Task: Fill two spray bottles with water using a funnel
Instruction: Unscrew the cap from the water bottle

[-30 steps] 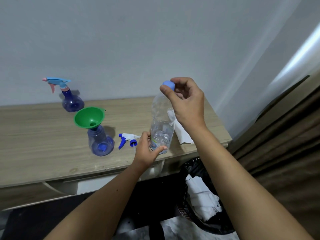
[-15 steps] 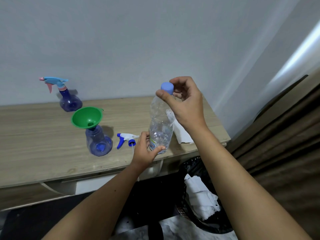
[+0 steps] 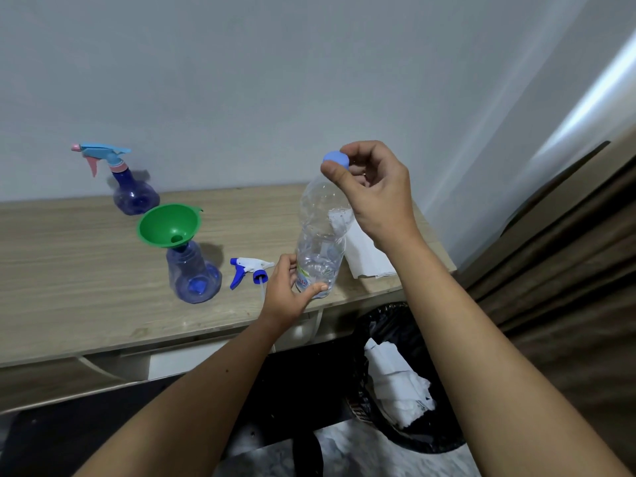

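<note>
So: wooden table (image 3: 69,270) against a pale wall (image 3: 275,80), brown curtain (image 3: 568,253) at right. Below the table's right end, a black-lined bin (image 3: 385,325) with crumpled white paper (image 3: 395,387) in it.

Clear water bottle (image 3: 320,242) stands upright near the table's front edge, a little water in the bottom, mostly empty. Left hand (image 3: 287,294) grasps its lower part, thumb in front, fingers wrapped behind. Right hand (image 3: 375,191) is up at the bottle's top, thumb and fingers pinching the blue cap (image 3: 335,158); cap sits at the neck, can't tell if it's on the thread or just off it.

Folded white tissue (image 3: 368,256) lies flat behind and to the right of the bottle, partly seen through it.

Open spray bottle (image 3: 194,273), blue-tinted, stands left of the water bottle, apart from it, no head on. Green funnel (image 3: 168,225) sits in its neck, tilted slightly toward the camera. Can't tell any water level inside.

Second spray bottle (image 3: 134,194) is farther back near the wall, upright, with its light-blue and pink trigger head (image 3: 99,154) fitted, nozzle pointing left.

Loose trigger head (image 3: 249,270), white and dark blue, lies on its side on the table between the open spray bottle and the left hand, just beside the hand, dip tube running toward the table edge.
</note>
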A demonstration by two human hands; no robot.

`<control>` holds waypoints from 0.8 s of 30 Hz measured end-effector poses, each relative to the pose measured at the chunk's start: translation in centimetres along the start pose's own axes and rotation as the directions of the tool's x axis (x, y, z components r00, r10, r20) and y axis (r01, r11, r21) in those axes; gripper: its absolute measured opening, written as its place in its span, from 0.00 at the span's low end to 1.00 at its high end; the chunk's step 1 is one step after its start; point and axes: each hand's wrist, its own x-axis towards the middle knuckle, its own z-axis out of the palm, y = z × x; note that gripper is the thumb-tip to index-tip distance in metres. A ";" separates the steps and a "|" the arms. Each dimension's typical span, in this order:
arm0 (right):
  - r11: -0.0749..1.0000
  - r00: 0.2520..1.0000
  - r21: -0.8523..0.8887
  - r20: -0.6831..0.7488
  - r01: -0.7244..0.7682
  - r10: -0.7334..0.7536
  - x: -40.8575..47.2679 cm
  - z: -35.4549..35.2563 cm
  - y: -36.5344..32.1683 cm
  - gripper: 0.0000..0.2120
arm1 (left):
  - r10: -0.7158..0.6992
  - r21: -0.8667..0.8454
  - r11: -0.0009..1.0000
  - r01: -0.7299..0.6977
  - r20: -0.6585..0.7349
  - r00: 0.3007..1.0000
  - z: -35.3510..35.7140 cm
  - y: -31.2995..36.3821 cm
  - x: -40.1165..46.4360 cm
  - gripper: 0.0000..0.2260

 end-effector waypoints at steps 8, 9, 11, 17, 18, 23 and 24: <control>0.992 0.986 -0.118 0.165 0.048 -0.028 0.2 -0.8 -0.9 0.14 | -0.005 -0.013 1.000 0.005 0.004 1.000 -0.1 0.0 -0.1 0.28; 0.995 0.989 -0.100 0.151 0.025 -0.010 0.2 -0.6 -1.0 0.16 | -0.008 -0.014 1.000 0.008 0.008 1.000 -0.1 0.1 -0.1 0.28; 0.995 0.994 -0.101 0.107 0.015 -0.005 0.2 -0.3 -1.0 0.18 | -0.006 -0.011 1.000 0.006 0.009 1.000 -0.1 0.2 -0.1 0.28; 0.997 0.988 -0.062 0.151 0.037 -0.027 -0.1 -0.7 -0.9 0.16 | -0.009 -0.007 1.000 0.010 0.012 1.000 -0.2 0.2 -0.1 0.28; 0.997 0.989 -0.069 0.144 0.034 -0.024 -0.1 -0.6 -1.0 0.17 | -0.011 -0.007 1.000 0.011 0.014 1.000 -0.3 0.2 -0.1 0.28; 0.991 0.993 -0.107 0.096 0.083 -0.073 0.2 -0.4 -1.1 0.15 | -0.019 0.005 1.000 0.018 0.029 0.999 -0.5 0.4 -0.3 0.29; 0.991 0.992 -0.098 0.096 0.088 -0.079 0.3 -0.5 -1.1 0.15 | -0.018 0.008 1.000 0.018 0.030 0.999 -0.5 0.5 -0.3 0.29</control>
